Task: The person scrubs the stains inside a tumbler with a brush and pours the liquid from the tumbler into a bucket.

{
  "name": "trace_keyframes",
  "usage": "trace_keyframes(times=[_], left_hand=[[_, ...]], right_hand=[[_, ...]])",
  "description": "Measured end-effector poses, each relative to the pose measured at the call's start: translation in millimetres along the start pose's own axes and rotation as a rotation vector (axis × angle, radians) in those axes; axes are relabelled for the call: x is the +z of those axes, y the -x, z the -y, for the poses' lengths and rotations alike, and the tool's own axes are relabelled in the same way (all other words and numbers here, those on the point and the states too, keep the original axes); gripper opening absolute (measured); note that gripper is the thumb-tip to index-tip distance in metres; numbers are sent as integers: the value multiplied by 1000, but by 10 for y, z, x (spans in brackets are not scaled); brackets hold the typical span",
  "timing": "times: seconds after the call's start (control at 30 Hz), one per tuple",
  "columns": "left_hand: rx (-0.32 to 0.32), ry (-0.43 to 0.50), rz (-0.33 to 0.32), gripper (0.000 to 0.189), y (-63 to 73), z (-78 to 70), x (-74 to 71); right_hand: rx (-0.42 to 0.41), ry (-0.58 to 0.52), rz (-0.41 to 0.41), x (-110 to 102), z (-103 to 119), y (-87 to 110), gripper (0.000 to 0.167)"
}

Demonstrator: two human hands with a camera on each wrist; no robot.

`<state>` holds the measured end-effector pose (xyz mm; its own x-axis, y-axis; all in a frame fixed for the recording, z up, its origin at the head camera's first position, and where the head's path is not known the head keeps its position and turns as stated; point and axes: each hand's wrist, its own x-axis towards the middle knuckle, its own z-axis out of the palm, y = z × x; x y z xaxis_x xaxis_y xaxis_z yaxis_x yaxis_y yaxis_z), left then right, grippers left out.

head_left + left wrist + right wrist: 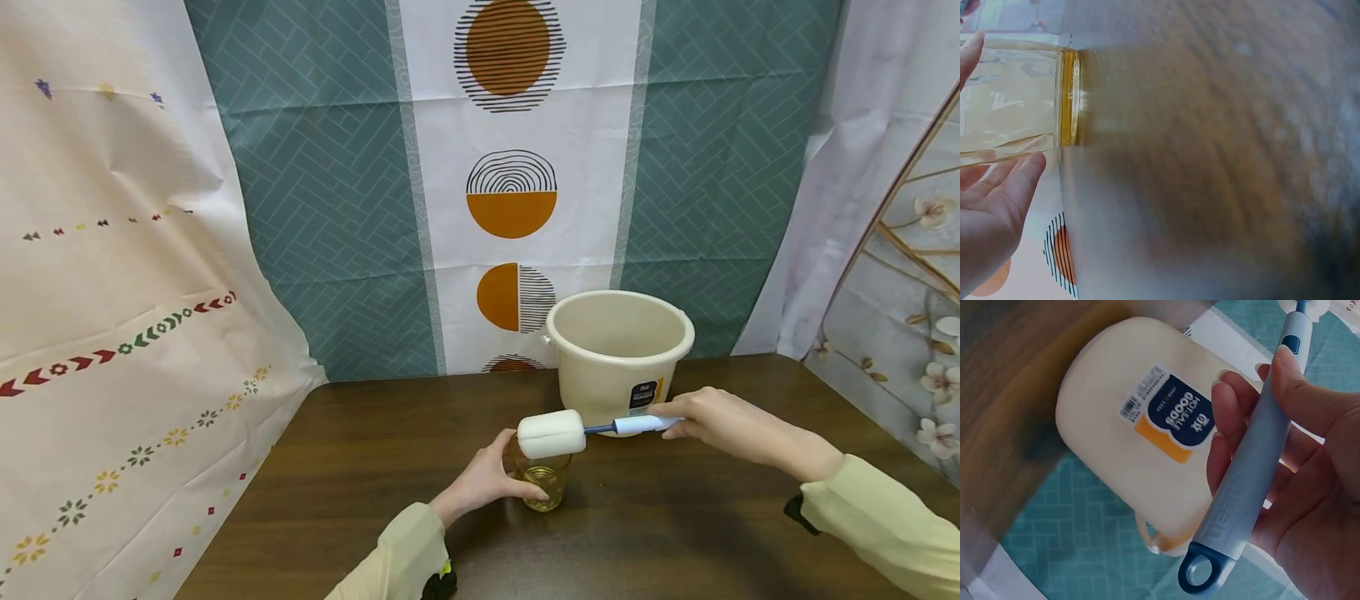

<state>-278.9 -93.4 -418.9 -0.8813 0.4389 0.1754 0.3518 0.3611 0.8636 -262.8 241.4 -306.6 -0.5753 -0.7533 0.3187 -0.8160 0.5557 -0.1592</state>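
Observation:
My left hand (483,478) grips an amber-tinted clear glass (545,490) standing upright on the table. In the left wrist view, fingers lie on both sides of the glass (1013,100), whose thick yellow base touches the tabletop. My right hand (720,423) holds a sponge bottle brush (551,434) by its pale blue handle (1254,444), thumb on the handle near a dark blue button. The brush lies roughly level, its white sponge head over the glass and hiding the rim. Whether the sponge touches the rim, I cannot tell.
A cream bucket (618,379) with a dark label stands behind the brush, near the table's back edge. The dark wooden table (360,442) spreads under both hands. Patterned cloths (322,208) hang at the back and both sides.

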Motion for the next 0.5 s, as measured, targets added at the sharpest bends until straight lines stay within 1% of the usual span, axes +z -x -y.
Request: trace_keyframes(times=[0.17, 0.27, 0.37, 0.5], left_hand=[[6, 20, 10, 75, -2, 22, -3], [10, 42, 20, 75, -5, 30, -1], [12, 35, 18, 75, -6, 30, -2], [16, 41, 26, 71, -9, 18, 3]], right_hand=[[-9, -49, -17, 50, -15, 38, 33], [7, -81, -17, 65, -26, 61, 33], [30, -133, -22, 72, -39, 94, 32], [66, -189, -56, 65, -61, 158, 33]])
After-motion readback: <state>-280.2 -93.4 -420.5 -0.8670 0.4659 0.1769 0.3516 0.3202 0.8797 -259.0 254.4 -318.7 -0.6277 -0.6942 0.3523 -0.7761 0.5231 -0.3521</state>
